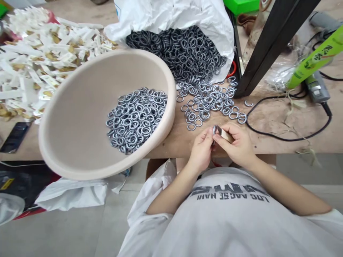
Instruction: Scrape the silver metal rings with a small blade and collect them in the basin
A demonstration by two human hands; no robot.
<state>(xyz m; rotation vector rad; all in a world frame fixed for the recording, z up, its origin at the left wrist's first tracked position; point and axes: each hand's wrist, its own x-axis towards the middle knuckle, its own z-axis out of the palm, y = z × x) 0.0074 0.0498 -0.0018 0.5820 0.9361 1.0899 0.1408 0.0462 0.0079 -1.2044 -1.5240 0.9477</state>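
Observation:
At the table's front edge, both hands meet in front of the grey shirt. My left hand (201,149) pinches a grey ring (214,130) between thumb and fingertips. Closed beside it, my right hand (238,144) grips a short tool with a dark metal end and a pale handle (226,135); its exact kind is unclear. The tool's dark end meets the ring. Just beyond the hands lie loose grey rings (205,101), spilling from a white sack (171,14) of darker rings. To the left, a large beige bowl (77,89) is tilted, with many grey rings pooled at its right side.
White strips with brownish pieces (32,60) are heaped at the far left, near a black phone (15,136). A dark metal post (270,46) rises right of the sack. Farther right are a looping black cable (278,137), a grey power tool (317,87) and a green packet (318,57).

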